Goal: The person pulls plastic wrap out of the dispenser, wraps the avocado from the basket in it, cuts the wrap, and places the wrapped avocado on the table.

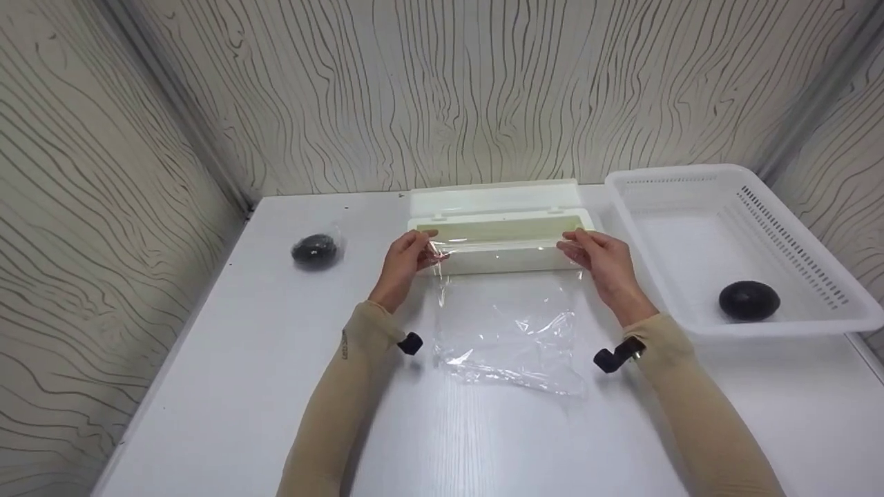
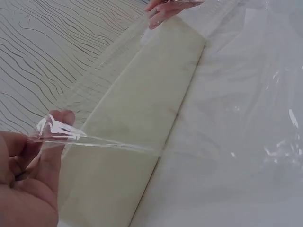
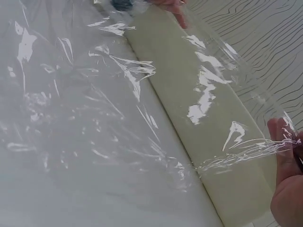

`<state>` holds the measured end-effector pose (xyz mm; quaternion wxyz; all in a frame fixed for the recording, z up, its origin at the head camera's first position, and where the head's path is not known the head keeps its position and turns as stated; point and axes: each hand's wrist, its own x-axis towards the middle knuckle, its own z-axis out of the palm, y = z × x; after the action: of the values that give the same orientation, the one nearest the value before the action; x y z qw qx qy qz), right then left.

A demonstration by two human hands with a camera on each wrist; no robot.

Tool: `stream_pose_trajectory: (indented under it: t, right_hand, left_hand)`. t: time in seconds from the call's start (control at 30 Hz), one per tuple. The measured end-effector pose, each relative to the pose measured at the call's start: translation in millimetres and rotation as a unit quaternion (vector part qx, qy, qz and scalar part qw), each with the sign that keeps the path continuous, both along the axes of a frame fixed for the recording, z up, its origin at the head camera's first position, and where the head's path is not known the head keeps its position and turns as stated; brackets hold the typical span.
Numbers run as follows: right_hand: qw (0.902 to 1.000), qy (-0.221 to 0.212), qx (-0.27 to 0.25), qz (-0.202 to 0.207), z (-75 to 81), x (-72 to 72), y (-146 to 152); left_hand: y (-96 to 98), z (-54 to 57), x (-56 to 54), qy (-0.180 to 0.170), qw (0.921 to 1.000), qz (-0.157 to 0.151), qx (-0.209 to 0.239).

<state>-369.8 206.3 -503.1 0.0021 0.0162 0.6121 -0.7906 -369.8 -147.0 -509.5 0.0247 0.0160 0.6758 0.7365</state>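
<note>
The clear film [image 1: 507,331] spans between both hands across the front of a pale box [image 1: 507,261] whose lid [image 1: 494,199] stands raised behind it; its lower part lies creased on the white table [image 1: 207,386]. The left hand [image 1: 406,261] pinches one side of the sheet between thumb and fingers, and the right hand [image 1: 602,261] pinches the opposite side at a similar height. The wrist views show the film gathered into a strand at each grip. Whether the sheet is joined to anything inside the box cannot be confirmed. For sound handling, both grips are best kept level and pulling evenly outward, with light pressure, since uneven tension would likely deepen the creases or let the film cling to itself. A film-covered dark oval object [image 1: 314,250] sits left of the work; a second dark oval object [image 1: 749,300] rests in the white basket [image 1: 663,241] at right.
</note>
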Motion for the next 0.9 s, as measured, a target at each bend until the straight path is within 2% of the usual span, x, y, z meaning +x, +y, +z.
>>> stream_pose_trajectory:
  t: [0.33,0.6,0.77,0.9]
  right_hand:
    - [0.9994,0.023,-0.025,0.002,12.8,-0.2,-6]
    - [0.9984,0.034,-0.045,-0.002,16.5,-1.0,-8]
    - [0.9965,0.045,-0.07,0.001,17.3,-2.8,-9]
    - [0.9956,0.058,-0.074,-0.001,18.7,-3.8,-11]
  left_hand:
    - [-5.0,9.9,-2.0,0.028,0.9996,-0.002,-0.01]
    - [-7.4,15.2,-2.7,0.036,0.9993,-0.01,-0.006]
    - [-7.6,19.0,-2.7,0.045,0.9988,-0.011,-0.018]
    - [-7.7,21.9,-3.0,0.054,0.9984,-0.01,-0.008]
